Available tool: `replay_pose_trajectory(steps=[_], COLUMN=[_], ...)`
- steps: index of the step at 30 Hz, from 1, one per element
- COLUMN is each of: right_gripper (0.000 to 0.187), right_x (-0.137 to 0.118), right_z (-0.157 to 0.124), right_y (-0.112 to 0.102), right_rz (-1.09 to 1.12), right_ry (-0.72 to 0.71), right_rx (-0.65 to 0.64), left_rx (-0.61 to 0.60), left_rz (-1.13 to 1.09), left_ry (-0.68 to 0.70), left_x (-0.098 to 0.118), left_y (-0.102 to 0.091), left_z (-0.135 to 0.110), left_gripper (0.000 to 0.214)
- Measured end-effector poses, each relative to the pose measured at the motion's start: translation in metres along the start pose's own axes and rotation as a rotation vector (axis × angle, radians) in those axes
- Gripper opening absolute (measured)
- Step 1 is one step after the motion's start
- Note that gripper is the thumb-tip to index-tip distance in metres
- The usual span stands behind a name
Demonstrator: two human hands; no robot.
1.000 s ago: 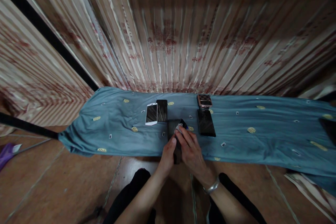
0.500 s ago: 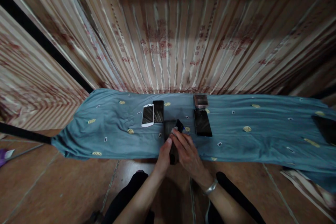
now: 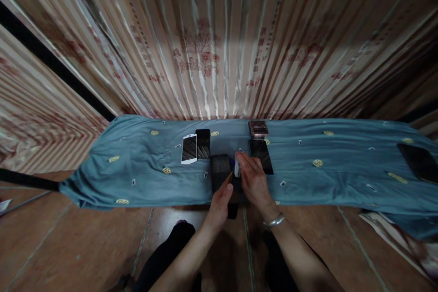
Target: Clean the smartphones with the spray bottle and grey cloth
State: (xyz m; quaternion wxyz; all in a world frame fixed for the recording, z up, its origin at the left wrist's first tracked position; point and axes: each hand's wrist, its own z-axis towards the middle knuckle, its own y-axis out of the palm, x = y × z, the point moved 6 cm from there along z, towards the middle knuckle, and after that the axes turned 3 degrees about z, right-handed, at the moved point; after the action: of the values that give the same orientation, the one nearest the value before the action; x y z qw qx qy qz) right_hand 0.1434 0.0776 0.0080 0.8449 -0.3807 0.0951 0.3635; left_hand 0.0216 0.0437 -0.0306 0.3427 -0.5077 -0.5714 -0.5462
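My left hand (image 3: 221,200) grips the near end of a dark phone (image 3: 221,169) that lies lengthwise over the front edge of the blue cloth (image 3: 143,169). My right hand (image 3: 253,181), with a silver bracelet (image 3: 273,221) on the wrist, is closed on a small pale item (image 3: 237,168) that I cannot make out, with a dark blue bit beside it, held just right of that phone. A black phone (image 3: 262,156) lies close to my right fingers.
A white phone (image 3: 189,149) and a black phone (image 3: 203,143) lie side by side on the cloth at left centre. A blurred small object (image 3: 258,128) sits behind the black phone. Another dark device (image 3: 419,162) lies far right. Striped curtain (image 3: 219,45) behind; brown tiled floor (image 3: 68,246) below.
My right hand has shifted right and forward, off the dark phone's top, carrying the pale item. The phone's upper face now shows. The camera view drifted slightly.
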Motion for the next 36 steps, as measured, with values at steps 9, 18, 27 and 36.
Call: replay_pose_trajectory(steps=[9,18,27,36], right_gripper=[0.033,0.034,0.035,0.044], right_x=[0.022,0.041,0.061,0.058], right_z=[0.004,-0.004,-0.015,-0.026], right_y=[-0.001,-0.002,0.0,0.023], right_rz=[0.199,0.326,0.548,1.023], right_ry=[0.205,0.35,0.629,0.979], right_rx=[-0.117,-0.096,0.074,0.178], left_rx=[-0.073,-0.054,-0.068,0.011], left_rz=[-0.289,-0.367,-0.445,-0.564], left_ry=[-0.231,-0.272,-0.261,-0.349], left_x=[0.0,0.003,0.016,0.005], left_y=[0.01,0.01,0.01,0.008], left_z=[-0.01,-0.009,-0.007,-0.003], left_gripper=[0.068,0.068,0.058,0.033])
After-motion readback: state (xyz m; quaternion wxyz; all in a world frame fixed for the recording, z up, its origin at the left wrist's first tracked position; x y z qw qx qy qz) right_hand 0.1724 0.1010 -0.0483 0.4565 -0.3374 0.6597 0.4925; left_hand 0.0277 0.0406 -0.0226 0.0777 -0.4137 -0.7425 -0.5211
